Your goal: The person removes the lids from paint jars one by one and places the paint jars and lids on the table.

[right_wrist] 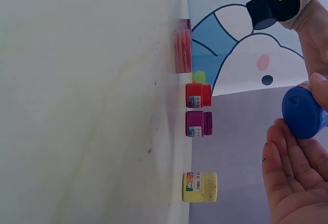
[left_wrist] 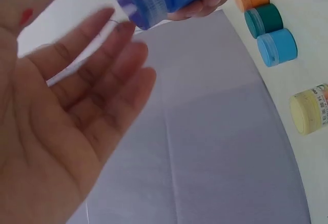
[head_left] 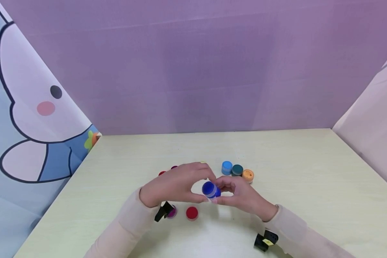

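Observation:
Between both hands, above the table, is a small blue paint jar with a clear rim around its blue lid. My right hand grips it from the right, its fingers curled round the base in the left wrist view. My left hand arches around the lid side, thumb below and fingers above. Its fingers look loosely extended and spread in the left wrist view, tips close to the jar's rim; whether they touch it, I cannot tell.
Light blue, teal and orange jars stand behind the right hand. Nearer are a red jar and a purple jar beside the left wrist camera. A yellow jar and other red and purple jars stand beyond the left hand.

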A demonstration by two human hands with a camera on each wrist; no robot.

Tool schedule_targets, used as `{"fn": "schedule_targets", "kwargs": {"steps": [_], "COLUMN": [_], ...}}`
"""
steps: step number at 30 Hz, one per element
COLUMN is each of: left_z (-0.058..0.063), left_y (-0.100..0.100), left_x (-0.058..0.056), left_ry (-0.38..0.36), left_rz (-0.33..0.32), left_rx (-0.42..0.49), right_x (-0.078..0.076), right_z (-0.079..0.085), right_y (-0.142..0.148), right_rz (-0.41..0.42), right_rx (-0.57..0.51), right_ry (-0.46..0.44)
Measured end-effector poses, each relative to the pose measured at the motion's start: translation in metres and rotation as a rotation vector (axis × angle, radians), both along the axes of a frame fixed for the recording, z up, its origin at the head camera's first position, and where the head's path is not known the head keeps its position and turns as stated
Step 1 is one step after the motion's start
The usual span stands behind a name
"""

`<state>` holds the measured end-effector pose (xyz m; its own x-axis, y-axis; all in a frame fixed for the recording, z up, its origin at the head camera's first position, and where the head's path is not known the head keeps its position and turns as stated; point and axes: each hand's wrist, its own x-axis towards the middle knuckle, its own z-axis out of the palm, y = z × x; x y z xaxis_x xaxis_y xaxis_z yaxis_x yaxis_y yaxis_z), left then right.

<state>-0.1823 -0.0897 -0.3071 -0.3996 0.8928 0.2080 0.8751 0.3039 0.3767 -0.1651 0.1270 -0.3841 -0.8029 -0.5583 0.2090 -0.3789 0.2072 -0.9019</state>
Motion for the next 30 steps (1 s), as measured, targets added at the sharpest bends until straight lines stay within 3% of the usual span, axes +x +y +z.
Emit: {"fn": "schedule_targets", "kwargs": {"steps": [4, 9, 20, 30], "left_z": [-0.0015, -0.0038, -0.0028, -0.003], "left_y": [0.0008, 0.0017, 0.0019, 0.0012], "left_x": [-0.0009, -0.0015, -0.0013, -0.0001], "left_ry": [0.025, 0.059, 0.079, 0.018], "left_rz": [-0.107, -0.151, -0.138, -0.031], "left_rx": [0.015, 0.029, 0.016, -0.008], "right_x": [0.0005, 0.0007, 0.0007, 0.0008], "right_z": [0.0006, 0.0009, 0.0007, 0.0012], "right_y": [0.0, -0.0001, -0.0004, -0.0005], "right_rz": [0.004, 0.007, 0.014, 0.007], "right_rx": [-0.008, -0.007, -0.004, 0.001], "right_ry": [-0.002, -0.008, 0.004, 0.006]}}
